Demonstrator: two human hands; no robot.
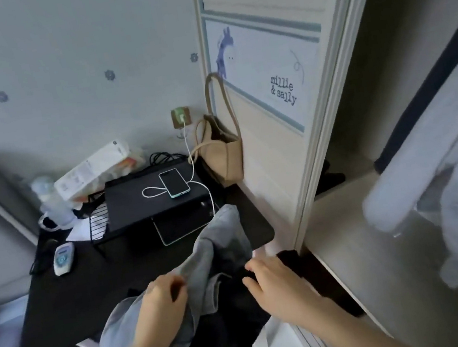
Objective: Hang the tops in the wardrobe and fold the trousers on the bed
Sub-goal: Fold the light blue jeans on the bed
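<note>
Left hand point(163, 299) gripping grey garment point(220, 246), right hand point(276, 282) holding dark garment point(229, 322), both just before the black desk point(90, 289)

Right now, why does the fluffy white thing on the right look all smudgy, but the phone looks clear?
In the head view the white garment hangs close to the lens at the frame's edge, so it smears and blurs; the phone sits mid-frame and stays sharp. The wide lens also bends the wardrobe door so it leans. Light is soft and dim, without glare.
</note>
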